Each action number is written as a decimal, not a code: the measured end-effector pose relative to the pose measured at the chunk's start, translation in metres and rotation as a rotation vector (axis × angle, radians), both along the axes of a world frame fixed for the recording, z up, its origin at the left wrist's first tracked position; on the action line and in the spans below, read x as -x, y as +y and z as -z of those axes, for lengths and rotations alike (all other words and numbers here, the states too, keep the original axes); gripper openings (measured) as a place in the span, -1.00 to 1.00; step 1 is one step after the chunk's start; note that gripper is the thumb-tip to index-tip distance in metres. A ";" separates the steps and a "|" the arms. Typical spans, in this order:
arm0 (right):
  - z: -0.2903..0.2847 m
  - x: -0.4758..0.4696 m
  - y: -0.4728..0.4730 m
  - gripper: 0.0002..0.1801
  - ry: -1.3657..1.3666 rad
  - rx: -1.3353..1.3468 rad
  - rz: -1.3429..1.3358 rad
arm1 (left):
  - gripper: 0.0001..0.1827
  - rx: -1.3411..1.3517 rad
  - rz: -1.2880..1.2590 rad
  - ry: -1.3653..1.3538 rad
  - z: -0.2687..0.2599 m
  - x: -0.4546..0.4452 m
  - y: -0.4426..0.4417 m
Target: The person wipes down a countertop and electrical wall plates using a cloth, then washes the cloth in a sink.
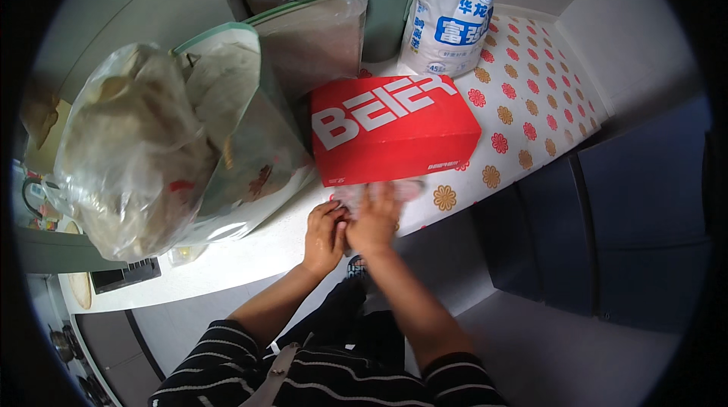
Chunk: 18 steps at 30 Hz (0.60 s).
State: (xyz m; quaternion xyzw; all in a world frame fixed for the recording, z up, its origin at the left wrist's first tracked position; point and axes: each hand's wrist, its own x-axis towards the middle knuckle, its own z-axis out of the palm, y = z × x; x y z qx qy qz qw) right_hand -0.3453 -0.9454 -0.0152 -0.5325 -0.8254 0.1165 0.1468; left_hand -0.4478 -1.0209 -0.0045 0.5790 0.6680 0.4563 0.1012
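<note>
A pale pinkish cloth (410, 189), blurred, lies on the counter at the front of a red shoebox (398, 148). My right hand (372, 225) lies over this cloth with the fingers stretched towards the box; motion blurs the fingertips. Close against it, my left hand (323, 239) has its fingers bent at the cloth's left end. The thumb side of the left hand meets the right hand. Whether either hand grips the cloth is hidden. White lettering runs across the shoebox lid, which is down.
Left of the box stand a filled clear plastic bag (131, 157) and a translucent tote bag (250, 157). Behind it are a green bin-like container (388, 9) and a white flour sack (449, 20). A flower-patterned cover (529, 106) spreads over the counter; dark blue cabinets (642, 202) stand at right.
</note>
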 end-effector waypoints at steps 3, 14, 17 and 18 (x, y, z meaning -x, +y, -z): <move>0.019 0.013 -0.002 -0.32 -0.035 -0.121 -0.272 | -0.80 0.036 -0.147 -0.022 -0.004 0.001 -0.004; 0.006 -0.052 0.031 -0.42 0.109 -0.044 -0.187 | -0.71 0.056 -0.214 0.021 -0.022 -0.005 -0.036; 0.003 -0.005 -0.035 -0.38 -0.007 0.050 -0.516 | -0.73 -0.007 -0.318 0.040 -0.027 -0.013 -0.038; 0.004 -0.016 -0.025 -0.36 -0.005 0.047 -0.540 | -0.74 0.010 -0.323 0.041 -0.028 -0.015 -0.040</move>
